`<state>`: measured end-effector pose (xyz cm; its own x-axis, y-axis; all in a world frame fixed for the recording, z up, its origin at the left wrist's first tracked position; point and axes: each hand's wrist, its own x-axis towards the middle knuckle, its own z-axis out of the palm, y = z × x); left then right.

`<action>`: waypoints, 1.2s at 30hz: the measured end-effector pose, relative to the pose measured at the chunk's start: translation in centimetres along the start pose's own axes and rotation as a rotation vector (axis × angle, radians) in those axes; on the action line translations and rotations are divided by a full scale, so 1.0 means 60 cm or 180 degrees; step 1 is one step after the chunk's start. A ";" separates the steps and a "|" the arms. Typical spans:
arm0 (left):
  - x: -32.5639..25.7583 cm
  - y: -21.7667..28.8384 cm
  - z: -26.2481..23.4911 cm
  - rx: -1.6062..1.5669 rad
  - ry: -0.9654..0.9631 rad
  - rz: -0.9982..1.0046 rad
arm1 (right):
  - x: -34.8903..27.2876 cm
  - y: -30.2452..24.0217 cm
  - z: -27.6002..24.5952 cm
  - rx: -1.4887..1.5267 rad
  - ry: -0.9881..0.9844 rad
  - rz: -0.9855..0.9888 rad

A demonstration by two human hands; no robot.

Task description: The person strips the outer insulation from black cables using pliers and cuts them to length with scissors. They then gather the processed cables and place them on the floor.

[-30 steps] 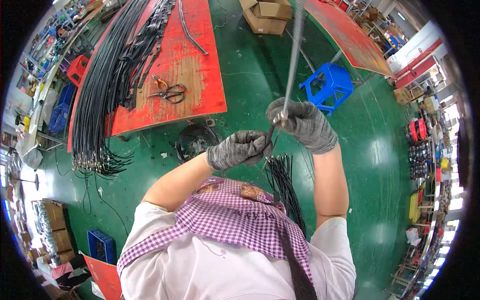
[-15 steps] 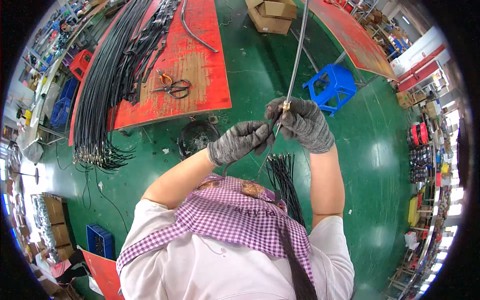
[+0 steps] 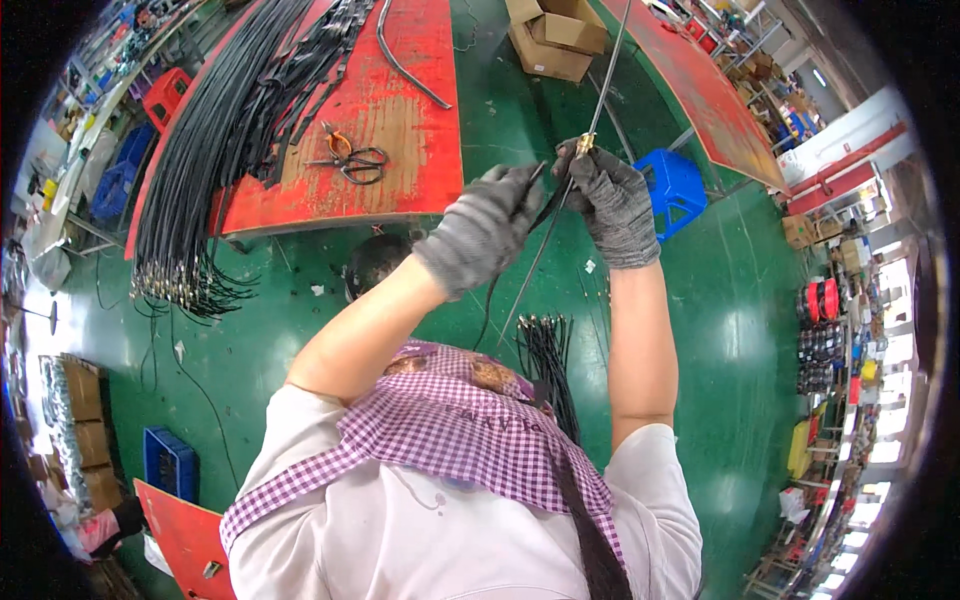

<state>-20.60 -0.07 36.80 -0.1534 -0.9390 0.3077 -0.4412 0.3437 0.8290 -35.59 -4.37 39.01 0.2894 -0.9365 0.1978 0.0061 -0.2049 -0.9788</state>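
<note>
Both hands wear grey knit gloves and are raised in front of me. My right hand [image 3: 612, 205] grips a thin grey cable [image 3: 606, 70] just below its brass end fitting [image 3: 586, 143]; the cable runs up and away past the top edge. My left hand [image 3: 482, 228] pinches a thin black sleeve [image 3: 545, 215] beside the cable, close to the right hand. A bundle of black cables with metal ends [image 3: 548, 365] hangs below my hands, near my chest.
A red worktable [image 3: 400, 120] at upper left carries a big sheaf of black cables [image 3: 205, 150] and orange-handled scissors [image 3: 345, 157]. Cardboard boxes [image 3: 552, 38] sit on the green floor; a blue stool [image 3: 678, 188] stands right. Another red table [image 3: 700, 90] lies beyond.
Both hands have lifted higher and farther from my chest. The left hand has closed in on the right one, and the cable's brass end now shows above the right glove.
</note>
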 end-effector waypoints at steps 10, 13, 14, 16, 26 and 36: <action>0.038 0.010 0.028 0.1021 0.0069 -0.0129 | 0.006 0.020 -0.001 0.0310 -0.0129 0.0137; 0.037 0.021 0.031 0.1369 -0.0017 -0.0225 | 0.003 0.013 0.001 -0.0142 0.0019 0.0120; 0.040 0.021 0.033 0.1452 -0.0068 -0.0176 | 0.003 0.008 0.003 -0.0333 0.0082 0.0097; 0.044 0.017 0.039 0.1615 -0.0169 -0.0076 | 0.002 0.004 0.004 -0.0690 0.0045 -0.0198; 0.029 0.016 0.030 0.1241 0.0062 0.0718 | 0.001 -0.017 -0.010 -0.0579 -0.0487 -0.0086; 0.024 0.001 0.001 -0.0704 -0.0966 -0.0641 | -0.006 -0.007 -0.016 0.0253 -0.0689 0.0019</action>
<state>-20.91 -1.43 37.27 -0.3514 -0.9362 0.0055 -0.2936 0.1158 0.9489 -36.61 -4.20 39.41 0.4883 -0.8530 0.1843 0.0767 -0.1685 -0.9827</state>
